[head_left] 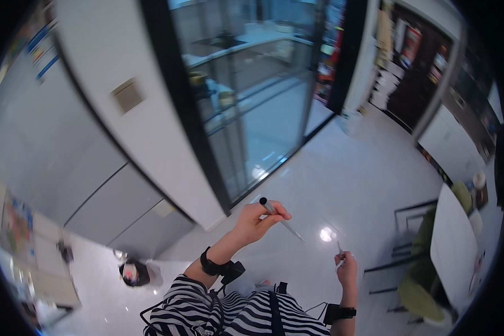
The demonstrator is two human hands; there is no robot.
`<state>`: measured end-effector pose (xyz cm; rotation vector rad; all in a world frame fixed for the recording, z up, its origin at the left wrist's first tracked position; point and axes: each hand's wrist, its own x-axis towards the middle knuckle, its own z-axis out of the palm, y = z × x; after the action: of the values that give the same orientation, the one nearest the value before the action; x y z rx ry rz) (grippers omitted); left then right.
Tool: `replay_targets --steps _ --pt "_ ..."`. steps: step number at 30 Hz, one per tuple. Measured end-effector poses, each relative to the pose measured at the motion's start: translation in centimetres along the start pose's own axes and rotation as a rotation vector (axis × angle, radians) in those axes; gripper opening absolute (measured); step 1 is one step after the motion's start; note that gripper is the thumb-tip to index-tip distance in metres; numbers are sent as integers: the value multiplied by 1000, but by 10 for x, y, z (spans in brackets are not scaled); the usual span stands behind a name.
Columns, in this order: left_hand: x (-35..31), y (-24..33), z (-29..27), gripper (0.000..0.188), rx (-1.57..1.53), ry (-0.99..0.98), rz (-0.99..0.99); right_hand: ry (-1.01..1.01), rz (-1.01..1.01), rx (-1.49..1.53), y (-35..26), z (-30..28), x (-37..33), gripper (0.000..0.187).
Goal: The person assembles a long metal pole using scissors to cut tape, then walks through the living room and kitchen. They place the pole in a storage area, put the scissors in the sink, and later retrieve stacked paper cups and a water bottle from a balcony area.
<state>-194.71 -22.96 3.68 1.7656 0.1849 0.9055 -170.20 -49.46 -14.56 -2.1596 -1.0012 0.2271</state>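
Standing view, looking down over a striped shirt (252, 313) at 6 o'clock; pale glossy floor (347, 190) fills the centre of the frame.

Left hand (257, 219) raised just below centre, wrist banded in black; fingers curled in, thumb and forefinger pinched on a slim grey pen (280, 218) with a dark cap end; cap end points to about 11 o'clock, the thin tip runs out toward 4 o'clock, past the fingers; the pen lies tilted, not upright.

Right hand (347, 270) lower, at about 4 o'clock from the left hand and well apart from it; black band on this wrist too; fingers closed into a loose fist around a small thin object (340, 247) whose end sticks up above the knuckles toward 12 o'clock; too small to tell what it is.

Surroundings: dark-framed glass door (246, 101) at 12 o'clock, white wall panel (129, 95) to its left at 10 o'clock with a small square plate on it; grey cabinets (117, 201) at 9 o'clock; a white table (453, 241) at 3 o'clock with a green chair (420, 285) just beside it, toward 4 o'clock; a small dark bag or object (133, 273) on the floor at 7 o'clock; a bright light reflection on the floor between the two hands, nearer the right.
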Motion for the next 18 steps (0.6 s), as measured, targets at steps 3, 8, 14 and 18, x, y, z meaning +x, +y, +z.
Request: replay_targets --steps 3,8,14,18 --pt "53 -36 32 5 68 -136 34 50 60 63 6 2 1 18" --pt "168 -110 66 9 -161 -92 68 29 141 -5 31 0 75 24" --pt "358 -217 52 17 -312 280 -17 295 356 -121 107 -11 227 33" --pt "472 -271 53 18 -552 495 -196 477 645 127 174 -37 291 31"
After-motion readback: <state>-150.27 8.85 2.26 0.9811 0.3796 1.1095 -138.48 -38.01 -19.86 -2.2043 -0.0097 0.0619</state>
